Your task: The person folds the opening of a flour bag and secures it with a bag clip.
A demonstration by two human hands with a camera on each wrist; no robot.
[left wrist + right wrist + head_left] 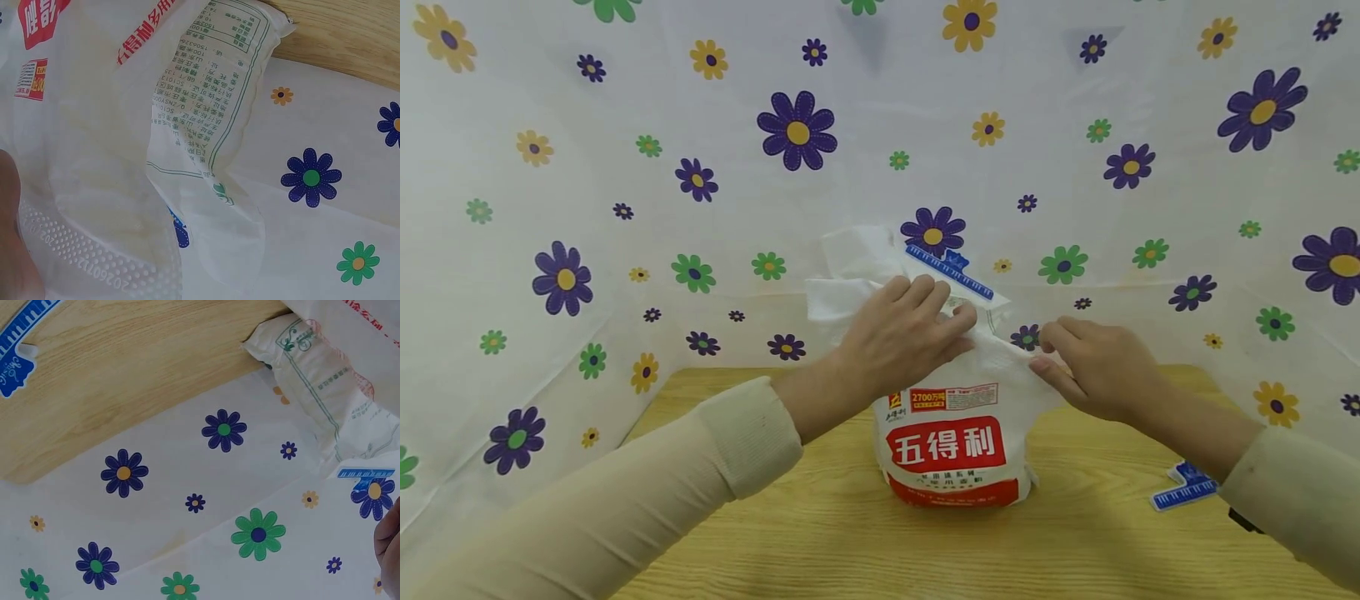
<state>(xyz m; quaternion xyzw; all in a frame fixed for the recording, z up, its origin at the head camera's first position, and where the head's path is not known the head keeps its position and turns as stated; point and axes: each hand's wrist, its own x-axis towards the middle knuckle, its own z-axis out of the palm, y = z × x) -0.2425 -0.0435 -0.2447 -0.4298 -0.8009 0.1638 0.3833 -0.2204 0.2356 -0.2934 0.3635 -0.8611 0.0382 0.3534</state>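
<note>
A white flour bag (955, 400) with red printed labels stands upright on the table, its top loose and creased. My left hand (898, 337) grips the gathered plastic of its upper part, fingers curled over it. On the right, my right hand (1101, 367) pinches a corner of the bag's top between thumb and fingers, pulling that edge taut. A blue clip (949, 272) with a piano-key pattern sits on the bag's far top edge, beyond the left hand. In the left wrist view, green-printed text covers the bag's side (212, 94), and dotted seal plastic (94, 256) lies near the hand.
A second blue piano-key clip (1183, 492) lies on the wooden table (760, 533) at the right, by the right sleeve. White cloth (850, 117) printed with flowers hangs behind the table and along its sides.
</note>
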